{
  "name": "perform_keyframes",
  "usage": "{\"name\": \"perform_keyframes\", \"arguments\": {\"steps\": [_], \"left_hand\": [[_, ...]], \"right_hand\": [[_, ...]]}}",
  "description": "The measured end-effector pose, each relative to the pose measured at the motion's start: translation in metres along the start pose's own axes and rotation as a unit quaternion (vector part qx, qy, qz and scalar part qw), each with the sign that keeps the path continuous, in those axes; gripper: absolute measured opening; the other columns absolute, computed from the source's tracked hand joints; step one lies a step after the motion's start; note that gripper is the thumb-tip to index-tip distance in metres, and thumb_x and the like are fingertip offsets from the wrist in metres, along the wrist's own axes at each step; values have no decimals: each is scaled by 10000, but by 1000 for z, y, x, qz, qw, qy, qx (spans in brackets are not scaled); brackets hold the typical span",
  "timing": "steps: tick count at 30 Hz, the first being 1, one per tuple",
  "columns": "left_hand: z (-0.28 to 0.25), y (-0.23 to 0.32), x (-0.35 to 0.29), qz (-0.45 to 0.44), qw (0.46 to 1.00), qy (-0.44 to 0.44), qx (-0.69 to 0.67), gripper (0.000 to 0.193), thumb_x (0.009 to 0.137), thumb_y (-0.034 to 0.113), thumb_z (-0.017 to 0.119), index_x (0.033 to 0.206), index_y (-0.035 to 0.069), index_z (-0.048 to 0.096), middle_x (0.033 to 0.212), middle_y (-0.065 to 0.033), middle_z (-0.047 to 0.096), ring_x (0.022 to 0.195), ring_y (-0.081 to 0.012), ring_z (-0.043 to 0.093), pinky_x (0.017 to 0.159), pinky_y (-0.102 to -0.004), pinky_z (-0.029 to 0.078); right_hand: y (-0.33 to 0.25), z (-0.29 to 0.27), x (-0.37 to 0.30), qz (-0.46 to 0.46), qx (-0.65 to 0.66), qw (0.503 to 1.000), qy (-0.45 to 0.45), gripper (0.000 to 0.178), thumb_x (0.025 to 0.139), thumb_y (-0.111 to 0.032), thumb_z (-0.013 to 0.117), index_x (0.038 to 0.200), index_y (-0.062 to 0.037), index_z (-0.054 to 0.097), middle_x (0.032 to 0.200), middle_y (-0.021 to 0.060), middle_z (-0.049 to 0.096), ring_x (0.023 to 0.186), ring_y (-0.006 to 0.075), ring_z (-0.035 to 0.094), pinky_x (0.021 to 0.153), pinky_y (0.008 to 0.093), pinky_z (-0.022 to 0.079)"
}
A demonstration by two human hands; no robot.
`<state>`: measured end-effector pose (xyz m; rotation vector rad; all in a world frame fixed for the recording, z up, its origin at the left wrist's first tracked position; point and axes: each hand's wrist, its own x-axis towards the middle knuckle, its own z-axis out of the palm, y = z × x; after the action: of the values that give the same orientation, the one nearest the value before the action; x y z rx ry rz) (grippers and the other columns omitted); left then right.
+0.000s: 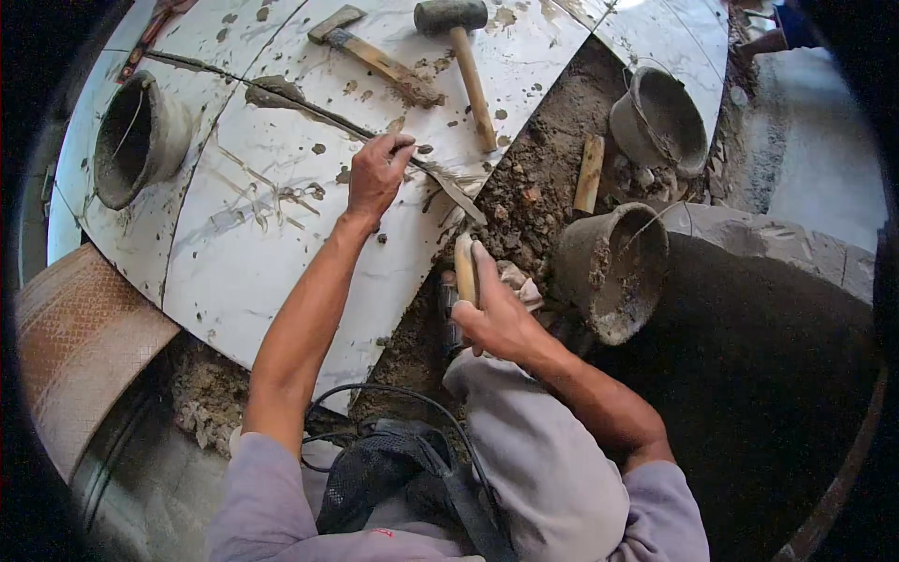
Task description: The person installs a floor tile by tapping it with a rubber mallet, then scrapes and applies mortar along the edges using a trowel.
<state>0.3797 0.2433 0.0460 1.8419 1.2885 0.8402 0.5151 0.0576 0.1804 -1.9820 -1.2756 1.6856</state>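
My right hand (501, 318) is wrapped round the pale wooden handle of a trowel (454, 195). Its narrow, mortar-smeared blade lies over the corner of a white marbled tile (281, 234), pointing up and left. Just beyond the blade's tip, my left hand (377, 176) is closed with thumb and fingers pinched together, low over the tile. What it pinches, if anything, cannot be made out. A dark joint runs past this hand toward the upper left, with mortar lumped along it.
Ahead lie a mallet (451, 17) and a hammer (375, 61) on the tiles. Mortar-caked buckets stand at the left (140, 140) and right (613, 272), another bucket (658, 122) farther right. Rough soil (538, 183) borders the tiles; a wooden piece (589, 173) rests there. Someone's arm (763, 42) shows top right.
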Motion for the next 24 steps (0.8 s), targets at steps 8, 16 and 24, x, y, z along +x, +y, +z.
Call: {"name": "perform_keyframes", "arguments": {"steps": [8, 16, 24], "left_hand": [[12, -12, 13, 93, 988, -121, -8, 160, 833, 144, 647, 939, 28, 678, 907, -140, 670, 866, -294, 634, 783, -365, 489], [12, -23, 3, 107, 986, -118, 45, 140, 824, 130, 639, 913, 26, 668, 887, -147, 661, 844, -322, 622, 766, -395, 487], [20, -20, -20, 116, 990, -60, 51, 73, 833, 108, 635, 870, 45, 637, 808, -124, 635, 786, -319, 598, 714, -416, 468]], "right_hand": [[3, 2, -2, -47, -48, 998, 8, 853, 809, -203, 509, 1416, 127, 10, 1394, 338, 311, 1340, 404, 301, 1105, 389, 249], [-1, 2, -5, -33, -8, 999, 4, 843, 800, -201, 504, 1408, 143, 32, 1419, 364, 246, 1357, 414, 275, 1117, 371, 225], [5, -8, 0, -36, -3, 999, 24, 833, 778, -183, 544, 1433, 77, 99, 1280, 300, 440, 1160, 352, 500, 968, 375, 412]]}}
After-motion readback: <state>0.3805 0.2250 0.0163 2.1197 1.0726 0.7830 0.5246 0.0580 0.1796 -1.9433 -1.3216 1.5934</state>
